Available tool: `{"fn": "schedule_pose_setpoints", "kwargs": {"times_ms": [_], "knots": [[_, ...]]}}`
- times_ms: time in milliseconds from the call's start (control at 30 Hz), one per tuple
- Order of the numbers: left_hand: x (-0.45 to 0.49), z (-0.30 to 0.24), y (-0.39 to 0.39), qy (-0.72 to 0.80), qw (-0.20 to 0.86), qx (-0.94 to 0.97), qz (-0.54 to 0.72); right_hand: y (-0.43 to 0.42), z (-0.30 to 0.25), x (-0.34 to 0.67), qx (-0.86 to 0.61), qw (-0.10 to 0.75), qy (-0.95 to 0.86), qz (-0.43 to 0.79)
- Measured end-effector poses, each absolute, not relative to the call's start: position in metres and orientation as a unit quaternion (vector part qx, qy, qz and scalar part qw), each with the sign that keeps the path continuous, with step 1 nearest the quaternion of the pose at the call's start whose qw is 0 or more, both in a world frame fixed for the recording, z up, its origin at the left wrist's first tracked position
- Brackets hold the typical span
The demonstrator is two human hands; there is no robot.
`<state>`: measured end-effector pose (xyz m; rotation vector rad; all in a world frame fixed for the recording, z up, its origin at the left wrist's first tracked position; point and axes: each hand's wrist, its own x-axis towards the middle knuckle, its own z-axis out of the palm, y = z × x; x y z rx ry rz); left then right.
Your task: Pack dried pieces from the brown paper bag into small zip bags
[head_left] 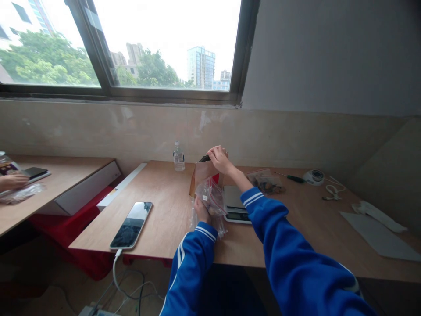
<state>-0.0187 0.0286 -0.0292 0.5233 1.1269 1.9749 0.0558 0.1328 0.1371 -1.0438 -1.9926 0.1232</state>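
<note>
My left hand (202, 210) is closed around a clear zip bag (210, 193) with a red seal strip and a small white label. The bag's contents are partly hidden by the hand and plastic. Just behind it stands a brown paper or cardboard package (199, 170), dark at its top opening, with a red patch low on its front. My right hand (219, 158) pinches the upper edge of this package, fingers bent over the rim. Beside the zip bag, partly under my right forearm, lies a kitchen scale (233, 197). More clear plastic bags (221, 229) lie below my left hand.
A phone (131, 226) on a white cable lies left. A bottle (178, 157) stands near the wall. Rightward are a filled zip bag (268, 182), a screwdriver (296, 179), a dome camera (314, 177) and a grey sheet (381, 235). Another person's hand (13, 181) is at the left table.
</note>
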Motion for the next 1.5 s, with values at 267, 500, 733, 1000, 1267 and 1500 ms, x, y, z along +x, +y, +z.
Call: {"fn": "schedule_pose_setpoints", "kwargs": {"times_ms": [267, 500, 733, 1000, 1267, 1500], "knots": [[-0.017, -0.025, 0.029, 0.450, 0.373, 0.216, 0.782, 0.062, 0.127, 0.074, -0.365, 0.614, -0.698, 0.043], [-0.015, -0.022, 0.027, 0.464, 0.348, 0.203, 0.789, 0.014, 0.090, 0.088, -0.394, 0.378, -0.794, 0.268], [-0.016, -0.023, 0.024, 0.462, 0.330, 0.240, 0.788, 0.012, 0.082, 0.084, -0.310, 0.175, -0.858, 0.372], [-0.017, -0.017, 0.017, 0.491, 0.290, 0.276, 0.774, 0.007, 0.064, 0.092, -0.317, 0.152, -0.846, 0.400], [-0.017, -0.020, 0.019, 0.496, 0.291, 0.278, 0.770, 0.001, 0.069, 0.101, -0.288, 0.208, -0.835, 0.420], [-0.018, -0.021, 0.020, 0.492, 0.289, 0.293, 0.767, 0.000, 0.071, 0.101, -0.273, 0.196, -0.834, 0.438]]}}
